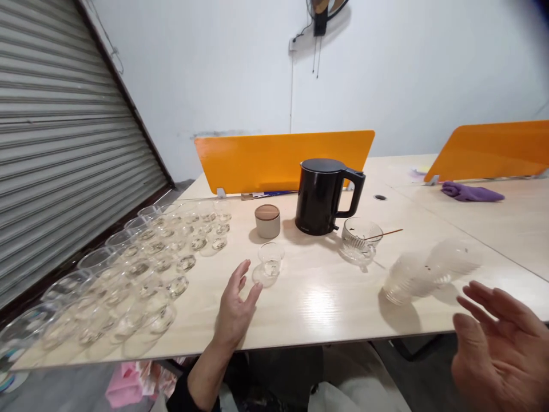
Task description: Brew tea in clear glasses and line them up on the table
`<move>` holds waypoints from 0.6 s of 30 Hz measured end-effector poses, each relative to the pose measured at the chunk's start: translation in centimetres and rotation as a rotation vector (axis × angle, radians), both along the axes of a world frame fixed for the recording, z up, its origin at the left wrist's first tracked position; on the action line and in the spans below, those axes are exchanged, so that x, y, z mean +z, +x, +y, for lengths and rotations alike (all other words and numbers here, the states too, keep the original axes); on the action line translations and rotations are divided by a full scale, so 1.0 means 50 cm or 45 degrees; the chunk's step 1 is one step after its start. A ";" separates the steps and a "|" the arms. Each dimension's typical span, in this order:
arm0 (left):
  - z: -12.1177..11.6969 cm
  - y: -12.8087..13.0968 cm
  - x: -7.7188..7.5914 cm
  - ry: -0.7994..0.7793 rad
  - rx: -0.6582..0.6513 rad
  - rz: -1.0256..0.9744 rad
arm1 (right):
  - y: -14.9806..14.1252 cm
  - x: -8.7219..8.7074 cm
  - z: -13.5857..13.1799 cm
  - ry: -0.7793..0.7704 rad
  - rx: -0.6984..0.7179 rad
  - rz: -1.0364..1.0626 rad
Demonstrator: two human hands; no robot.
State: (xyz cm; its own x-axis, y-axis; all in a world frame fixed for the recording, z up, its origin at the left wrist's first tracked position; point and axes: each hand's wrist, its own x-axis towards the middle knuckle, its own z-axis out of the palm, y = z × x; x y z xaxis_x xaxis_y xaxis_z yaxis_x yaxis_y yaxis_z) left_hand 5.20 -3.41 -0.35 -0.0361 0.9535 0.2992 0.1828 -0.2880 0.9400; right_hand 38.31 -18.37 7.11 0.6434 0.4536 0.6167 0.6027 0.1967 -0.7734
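Note:
My left hand (237,309) is open over the front of the table, thumb and fingers apart and empty. Just beyond its fingertips a small clear cup (271,260) stands upright by itself. At the right, my right hand (501,343) is also open, palm turned up and inward, holding nothing. Beside it a blurred stack of clear plastic cups (407,277) leans or lies on the table, stretching away to the right; its exact pose is hard to tell. Many similar clear cups (139,266) stand in rows on the left, with a little pale liquid or reflection at their bottoms.
A black electric kettle (319,197) stands mid-table, beside a grey jar with a wooden lid (267,222). Right of it, a ribbed glass cup (361,234) holds a thin brown stick. Behind are orange dividers (283,163) and a folded purple cloth (472,192).

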 end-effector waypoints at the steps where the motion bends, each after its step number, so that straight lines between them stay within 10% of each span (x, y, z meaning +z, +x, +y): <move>1: 0.001 -0.001 -0.002 0.006 -0.004 0.007 | -0.022 0.017 0.015 0.076 0.009 0.011; 12: 0.005 -0.021 -0.030 -0.108 -0.100 -0.001 | -0.052 0.121 0.308 0.046 0.247 -0.029; 18: 0.023 -0.017 0.000 -0.085 -0.214 -0.005 | -0.151 0.058 0.364 -0.329 0.818 0.020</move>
State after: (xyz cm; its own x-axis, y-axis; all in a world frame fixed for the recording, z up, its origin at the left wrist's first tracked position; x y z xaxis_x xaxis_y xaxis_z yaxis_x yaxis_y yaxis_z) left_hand 4.34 -2.24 -0.37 0.1244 0.9640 0.2352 0.1340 -0.2511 0.9586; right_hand 30.75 -0.17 10.03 0.2060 0.8790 0.4300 0.4168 0.3188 -0.8513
